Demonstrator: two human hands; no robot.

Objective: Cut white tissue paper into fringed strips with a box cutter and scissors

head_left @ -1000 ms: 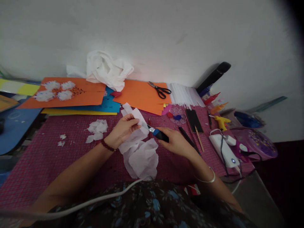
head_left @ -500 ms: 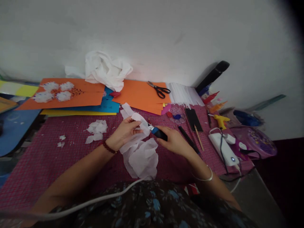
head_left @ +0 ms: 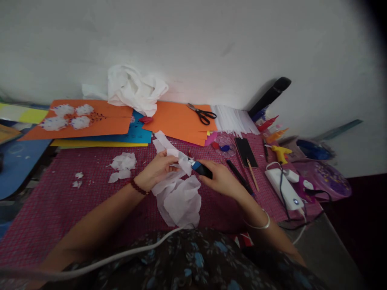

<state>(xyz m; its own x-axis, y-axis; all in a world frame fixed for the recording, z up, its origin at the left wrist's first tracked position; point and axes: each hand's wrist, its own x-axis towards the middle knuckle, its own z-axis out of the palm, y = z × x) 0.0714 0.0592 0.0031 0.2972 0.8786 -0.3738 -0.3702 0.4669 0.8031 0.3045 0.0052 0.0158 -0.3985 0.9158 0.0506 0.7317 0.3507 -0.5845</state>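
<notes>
My left hand [head_left: 160, 169] pinches a folded strip of white tissue paper [head_left: 172, 152] between thumb and fingers above the table. In my right hand [head_left: 222, 177] is a blue-and-black handled tool [head_left: 203, 169] with a short metal tip; its exact kind is hard to make out. That tip meets the right end of the tissue paper. Beneath both hands lies a loose crumpled tissue sheet [head_left: 183, 201] on the checked cloth. A small tissue pile [head_left: 123, 162] rests to the left of my left hand.
Coloured paper sheets [head_left: 178, 121] line the wall, with black-handled scissors [head_left: 202, 114] and a tissue bundle [head_left: 133, 88] on top. White-flower artwork [head_left: 81, 122] lies left. A phone [head_left: 245, 151], a pencil [head_left: 253, 175], a yellow glue gun [head_left: 281, 154] and a white power bank [head_left: 284, 188] stand right.
The tissue in my left hand has shifted, and its right end now bends down by the tool's tip. Both hands stay in nearly the same place.
</notes>
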